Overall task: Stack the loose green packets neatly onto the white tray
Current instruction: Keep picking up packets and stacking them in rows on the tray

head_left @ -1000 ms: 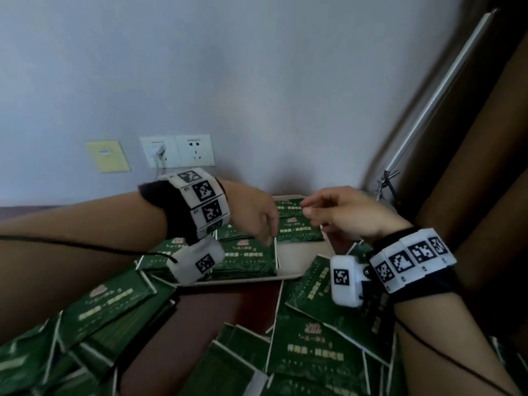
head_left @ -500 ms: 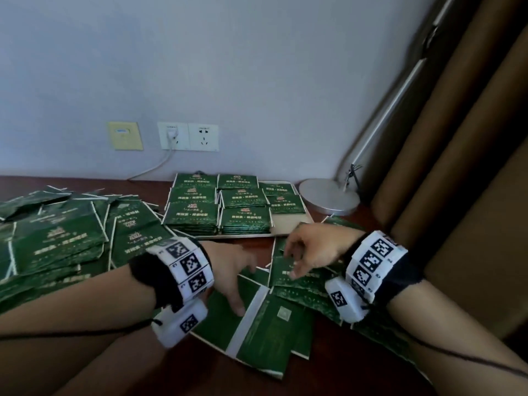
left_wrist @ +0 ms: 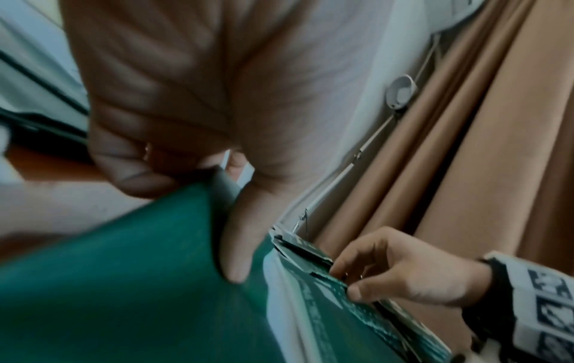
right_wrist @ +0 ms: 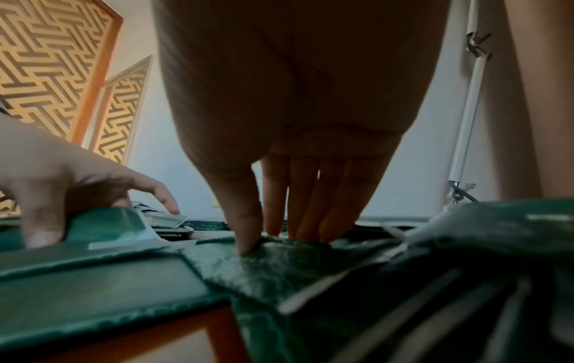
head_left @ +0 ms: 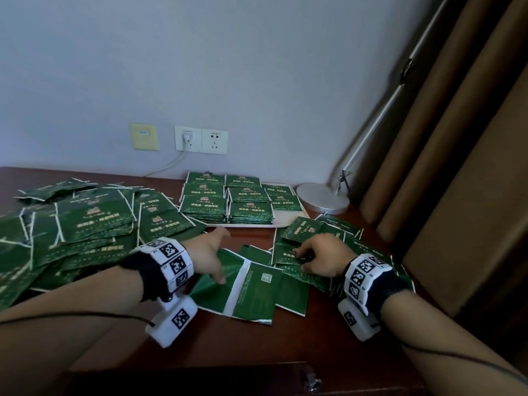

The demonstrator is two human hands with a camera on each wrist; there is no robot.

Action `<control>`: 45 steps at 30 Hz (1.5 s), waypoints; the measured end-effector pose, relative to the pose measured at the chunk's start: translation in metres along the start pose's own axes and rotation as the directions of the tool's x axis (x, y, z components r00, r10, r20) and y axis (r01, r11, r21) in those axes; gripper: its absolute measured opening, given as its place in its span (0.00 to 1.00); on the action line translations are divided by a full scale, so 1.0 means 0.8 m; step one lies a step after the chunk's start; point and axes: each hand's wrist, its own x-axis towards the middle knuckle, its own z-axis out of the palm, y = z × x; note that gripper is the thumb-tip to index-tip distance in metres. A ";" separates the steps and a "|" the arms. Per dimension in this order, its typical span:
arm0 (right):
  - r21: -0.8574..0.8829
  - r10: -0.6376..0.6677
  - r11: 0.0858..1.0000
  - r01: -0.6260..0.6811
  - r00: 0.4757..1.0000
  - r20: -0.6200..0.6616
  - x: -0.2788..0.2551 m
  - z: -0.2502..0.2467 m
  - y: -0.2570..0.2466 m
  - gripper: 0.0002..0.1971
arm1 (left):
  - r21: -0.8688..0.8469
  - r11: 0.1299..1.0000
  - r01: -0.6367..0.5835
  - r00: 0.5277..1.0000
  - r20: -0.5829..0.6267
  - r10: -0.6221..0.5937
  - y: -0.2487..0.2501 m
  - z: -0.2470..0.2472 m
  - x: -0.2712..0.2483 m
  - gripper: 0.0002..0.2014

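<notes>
The white tray [head_left: 289, 220] at the back of the table carries several neat stacks of green packets [head_left: 227, 200]. In front of it my left hand [head_left: 220, 258] pinches the lifted edge of a face-down green packet [head_left: 245, 290], thumb on top [left_wrist: 236, 245] and fingers curled under. To its right, my right hand [head_left: 304, 260] pinches the edge of a printed green packet [head_left: 287, 252] between thumb [right_wrist: 247, 233] and fingertips. That packet [right_wrist: 279, 267] lies on other loose ones.
A big heap of loose packets [head_left: 94, 224] covers the table's left side, and a smaller heap [head_left: 337, 227] lies at right. A lamp base [head_left: 323, 198] stands beside the tray, with brown curtains [head_left: 457, 167] behind. Bare wood [head_left: 228, 344] runs along the front edge.
Both hands came back from the tray to the loose packets in front. The left hand has taken hold of the face-down packet's edge, and the right hand has closed on a printed one.
</notes>
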 end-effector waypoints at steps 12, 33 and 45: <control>-0.461 0.008 0.888 0.002 1.000 0.019 -0.001 0.008 -0.029 0.11 | 0.320 0.938 -0.130 0.916 -0.324 0.238 -0.025 -0.045 -0.032 0.10; 0.051 -0.238 0.968 0.245 0.964 -0.118 -0.027 -0.047 -0.030 0.05 | 0.326 0.895 -0.304 0.949 0.181 0.256 -0.023 -0.006 -0.028 0.27; 0.050 0.033 0.998 -0.038 0.993 0.109 0.010 0.019 0.003 0.40 | 0.593 0.805 -0.024 0.981 0.168 -0.094 -0.052 -0.027 -0.002 0.43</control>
